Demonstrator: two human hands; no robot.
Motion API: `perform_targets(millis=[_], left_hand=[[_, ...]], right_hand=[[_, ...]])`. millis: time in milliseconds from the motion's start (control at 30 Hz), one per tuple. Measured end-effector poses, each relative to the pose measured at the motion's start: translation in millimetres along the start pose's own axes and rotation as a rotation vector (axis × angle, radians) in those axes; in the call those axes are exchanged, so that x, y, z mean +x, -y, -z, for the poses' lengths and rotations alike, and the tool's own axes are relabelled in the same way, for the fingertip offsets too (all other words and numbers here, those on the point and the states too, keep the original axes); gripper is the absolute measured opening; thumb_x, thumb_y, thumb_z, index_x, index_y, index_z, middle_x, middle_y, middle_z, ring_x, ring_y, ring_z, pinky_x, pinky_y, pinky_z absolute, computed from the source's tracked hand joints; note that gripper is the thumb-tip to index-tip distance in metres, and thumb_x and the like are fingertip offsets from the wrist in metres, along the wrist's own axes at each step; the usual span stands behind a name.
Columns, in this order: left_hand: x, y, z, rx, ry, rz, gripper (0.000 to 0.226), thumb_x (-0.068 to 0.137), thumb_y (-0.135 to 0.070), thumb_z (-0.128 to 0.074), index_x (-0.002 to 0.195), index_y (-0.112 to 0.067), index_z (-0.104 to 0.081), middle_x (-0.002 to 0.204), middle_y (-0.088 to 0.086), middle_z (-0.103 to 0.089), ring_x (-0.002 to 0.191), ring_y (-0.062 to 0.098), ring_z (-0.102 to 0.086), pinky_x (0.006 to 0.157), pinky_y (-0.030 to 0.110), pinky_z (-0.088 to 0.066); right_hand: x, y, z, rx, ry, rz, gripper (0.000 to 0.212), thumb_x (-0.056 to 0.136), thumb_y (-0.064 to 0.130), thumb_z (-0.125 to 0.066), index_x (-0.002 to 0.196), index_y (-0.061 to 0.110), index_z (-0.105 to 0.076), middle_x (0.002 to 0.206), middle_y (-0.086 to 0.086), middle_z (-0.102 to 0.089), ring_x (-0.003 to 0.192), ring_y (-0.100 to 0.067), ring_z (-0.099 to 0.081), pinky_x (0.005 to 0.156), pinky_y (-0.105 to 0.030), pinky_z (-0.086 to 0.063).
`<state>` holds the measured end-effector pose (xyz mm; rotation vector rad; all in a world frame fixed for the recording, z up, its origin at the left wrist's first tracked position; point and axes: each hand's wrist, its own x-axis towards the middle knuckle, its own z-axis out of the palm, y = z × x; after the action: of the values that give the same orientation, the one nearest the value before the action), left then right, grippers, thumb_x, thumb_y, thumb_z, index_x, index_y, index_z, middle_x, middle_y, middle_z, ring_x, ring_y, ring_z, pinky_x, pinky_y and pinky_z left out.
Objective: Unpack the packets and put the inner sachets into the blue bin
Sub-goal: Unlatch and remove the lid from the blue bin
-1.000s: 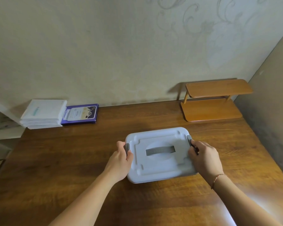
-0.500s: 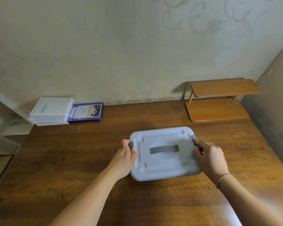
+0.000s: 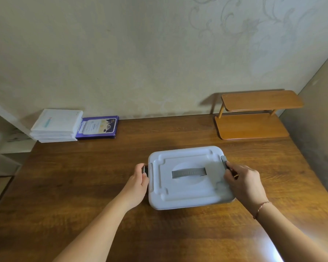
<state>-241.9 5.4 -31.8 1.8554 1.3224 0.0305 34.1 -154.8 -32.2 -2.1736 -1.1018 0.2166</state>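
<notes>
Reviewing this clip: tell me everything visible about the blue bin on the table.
The blue bin is a pale blue, plastic-looking rectangular box with rounded corners, lid still on. A grey handle lies flat in the lid's recess. It sits upright on the wooden table. The left hand and right hand grip the grey side latches.

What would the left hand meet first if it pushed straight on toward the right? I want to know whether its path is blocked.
The left hand already grips the grey latch on the blue bin, so it would press straight into the bin's left side; nothing else lies between.
</notes>
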Motion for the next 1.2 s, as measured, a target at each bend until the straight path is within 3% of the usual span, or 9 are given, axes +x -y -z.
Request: perform_targets(millis=[133, 233, 367, 433, 500, 600, 767, 1033, 1200], left_hand=[[5, 16, -1, -0.023, -0.005, 0.060, 0.044, 0.106, -0.033, -0.032, 0.149, -0.030, -0.021, 0.143, -0.003, -0.046, 0.116, 0.011, -0.055, 0.097, 0.033, -0.050], [5, 21, -6, -0.152, -0.013, 0.079, 0.044, 0.106, -0.032, -0.031, 0.150, -0.029, -0.025, 0.147, -0.004, -0.043, 0.132, 0.017, -0.047, 0.106, 0.039, -0.043], [4, 20, -8, -0.319, -0.146, 0.017, 0.038, 0.106, -0.031, -0.035, 0.144, -0.032, -0.037, 0.146, -0.009, -0.041, 0.135, 0.013, -0.040, 0.109, 0.037, -0.037], [0, 22, -5, -0.260, -0.362, -0.076, 0.031, 0.104, -0.031, -0.039, 0.131, -0.030, -0.053, 0.139, -0.010, -0.043, 0.126, 0.008, -0.043, 0.105, 0.030, -0.038], [-5, 25, -4, -0.059, -0.513, -0.154, 0.026, 0.101, -0.028, -0.046, 0.112, -0.021, -0.069, 0.124, -0.006, -0.051, 0.115, 0.009, -0.045, 0.096, 0.028, -0.040], [-11, 25, -11, 0.132, -0.563, -0.196, 0.025, 0.096, -0.027, -0.057, 0.101, -0.011, -0.076, 0.114, -0.001, -0.061, 0.107, 0.010, -0.042, 0.088, 0.028, -0.039], [-13, 13, -13, 0.111, -0.596, -0.078, 0.024, 0.090, -0.032, -0.066, 0.097, -0.013, -0.078, 0.101, -0.004, -0.068, 0.100, 0.012, -0.046, 0.080, 0.031, -0.042], [-35, -38, 33, -0.243, -0.457, -0.059, 0.012, 0.089, -0.028, -0.069, 0.086, -0.023, -0.079, 0.067, -0.012, -0.071, 0.066, 0.005, -0.066, 0.062, 0.032, -0.055], [-32, -95, 75, -0.642, -0.463, -0.110, 0.027, 0.096, -0.034, -0.056, 0.084, -0.015, -0.071, 0.064, 0.009, -0.071, 0.056, 0.017, -0.067, 0.056, 0.029, -0.052]], right_hand=[[-9, -23, -1, 0.027, 0.045, -0.040, 0.024, 0.095, 0.010, -0.050, 0.093, 0.004, -0.073, 0.058, -0.005, -0.063, 0.054, -0.025, -0.059, 0.050, -0.027, -0.043], [-21, -31, -7, 0.169, 0.154, -0.142, 0.028, 0.098, 0.011, -0.052, 0.120, 0.018, -0.068, 0.084, 0.004, -0.074, 0.069, -0.007, -0.067, 0.059, -0.021, -0.055], [-24, -26, -2, 0.187, 0.062, -0.256, 0.028, 0.098, 0.023, -0.052, 0.125, 0.023, -0.063, 0.113, -0.002, -0.071, 0.097, -0.016, -0.066, 0.081, -0.036, -0.055], [-25, -20, 5, 0.057, -0.097, -0.143, 0.028, 0.097, 0.026, -0.055, 0.118, 0.012, -0.068, 0.112, -0.005, -0.070, 0.101, -0.024, -0.063, 0.082, -0.038, -0.053], [-26, -10, 8, -0.023, -0.045, -0.014, 0.026, 0.095, 0.031, -0.058, 0.107, 0.012, -0.073, 0.111, -0.002, -0.069, 0.102, -0.026, -0.060, 0.083, -0.040, -0.052], [-27, -2, -2, -0.118, 0.097, -0.062, 0.026, 0.092, 0.032, -0.062, 0.105, 0.013, -0.074, 0.113, -0.001, -0.066, 0.104, -0.027, -0.056, 0.086, -0.036, -0.046], [-26, 15, -2, -0.140, 0.073, -0.155, 0.023, 0.092, 0.028, -0.063, 0.100, 0.012, -0.077, 0.111, -0.005, -0.065, 0.108, -0.030, -0.047, 0.082, -0.030, -0.037], [-5, 53, 37, -0.142, -0.002, -0.215, 0.027, 0.087, 0.036, -0.066, 0.102, 0.016, -0.076, 0.110, -0.003, -0.060, 0.107, -0.026, -0.051, 0.074, -0.037, -0.049], [41, 84, 73, 0.243, -0.060, -0.141, 0.028, 0.093, 0.027, -0.062, 0.119, 0.018, -0.070, 0.086, 0.003, -0.068, 0.076, -0.016, -0.060, 0.059, -0.018, -0.043]])
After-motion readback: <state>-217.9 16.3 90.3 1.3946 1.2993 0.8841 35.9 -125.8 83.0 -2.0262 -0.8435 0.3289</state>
